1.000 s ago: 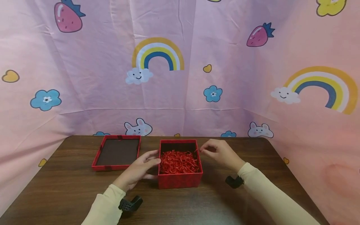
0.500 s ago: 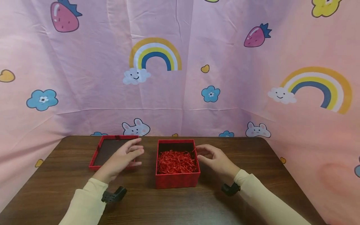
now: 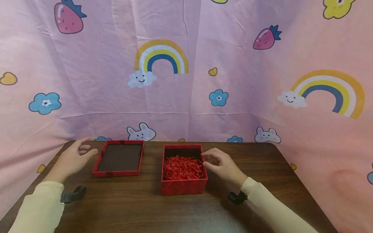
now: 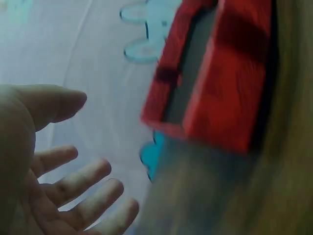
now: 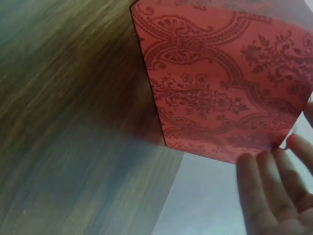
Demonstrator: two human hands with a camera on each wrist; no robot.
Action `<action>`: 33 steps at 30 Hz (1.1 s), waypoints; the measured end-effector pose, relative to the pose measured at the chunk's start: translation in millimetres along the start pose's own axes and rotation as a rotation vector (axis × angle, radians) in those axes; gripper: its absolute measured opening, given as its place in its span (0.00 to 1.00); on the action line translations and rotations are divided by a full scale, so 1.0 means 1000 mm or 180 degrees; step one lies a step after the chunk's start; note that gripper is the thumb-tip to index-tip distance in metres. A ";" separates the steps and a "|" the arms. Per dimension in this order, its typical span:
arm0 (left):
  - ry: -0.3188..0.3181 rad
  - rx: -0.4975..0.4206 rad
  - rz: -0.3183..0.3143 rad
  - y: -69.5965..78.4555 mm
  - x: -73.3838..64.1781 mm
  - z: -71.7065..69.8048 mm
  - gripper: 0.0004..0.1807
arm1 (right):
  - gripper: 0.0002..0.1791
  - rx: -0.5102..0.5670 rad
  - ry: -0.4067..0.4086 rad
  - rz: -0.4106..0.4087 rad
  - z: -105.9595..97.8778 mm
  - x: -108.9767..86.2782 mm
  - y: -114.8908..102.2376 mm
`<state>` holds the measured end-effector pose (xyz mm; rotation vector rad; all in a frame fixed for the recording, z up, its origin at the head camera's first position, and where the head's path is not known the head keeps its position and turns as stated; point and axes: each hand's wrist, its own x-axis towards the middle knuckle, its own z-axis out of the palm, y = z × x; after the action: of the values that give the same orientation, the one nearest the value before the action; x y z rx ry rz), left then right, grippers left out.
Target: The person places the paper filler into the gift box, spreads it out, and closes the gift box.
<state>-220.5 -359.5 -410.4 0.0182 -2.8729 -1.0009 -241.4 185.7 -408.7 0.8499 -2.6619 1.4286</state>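
A red patterned box (image 3: 184, 187) stands uncovered on the table, filled partway with red shredded paper (image 3: 183, 168). Its side with the dark red ornament (image 5: 215, 78) faces the right wrist camera. My right hand (image 3: 224, 165) is at the box's right wall, fingers bent loosely near the upper rim; whether the fingertips touch it is hard to tell. To the left of the box lies the red lid (image 3: 116, 173), dark inside turned up. My left hand (image 3: 70, 160) hovers just left of the lid, fingers spread and holding nothing; the left wrist view shows a gap between them and the lid (image 4: 225, 83).
The brown wooden table (image 3: 145, 213) ends at a printed cloth backdrop (image 3: 175, 97) with rainbows, flowers and strawberries. The cloth closes off the back and both sides. Black wrist cameras sit under both cuffs.
My left hand has let go of the box's left wall and swung left across the lid to its far side. The right hand's fingers have spread from a pinch and stay by the right wall.
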 end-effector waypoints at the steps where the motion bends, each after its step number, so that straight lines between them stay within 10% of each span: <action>1: -0.0053 -0.0017 -0.0077 -0.008 -0.001 -0.002 0.47 | 0.15 -0.0017 -0.0002 -0.0047 0.000 -0.001 -0.001; 9: -0.0934 -0.1011 -0.0619 -0.034 -0.007 0.002 0.52 | 0.19 0.0020 -0.0128 -0.0041 -0.001 -0.002 -0.011; 16: -0.1310 -0.1707 -0.0637 -0.037 -0.010 0.011 0.44 | 0.20 0.0322 0.0072 0.0206 0.003 0.001 -0.001; 26: -0.1315 -0.2085 -0.0660 -0.035 -0.004 0.019 0.40 | 0.24 0.1056 -0.0081 0.0635 0.008 -0.005 0.001; 33: -0.1182 -0.2091 -0.0649 -0.034 -0.005 0.019 0.36 | 0.25 0.0959 -0.0023 0.0659 0.010 -0.006 0.000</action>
<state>-218.3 -373.7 -446.5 0.0834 -2.7106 -2.1389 -233.9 180.4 -416.5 0.6029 -2.6455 1.9126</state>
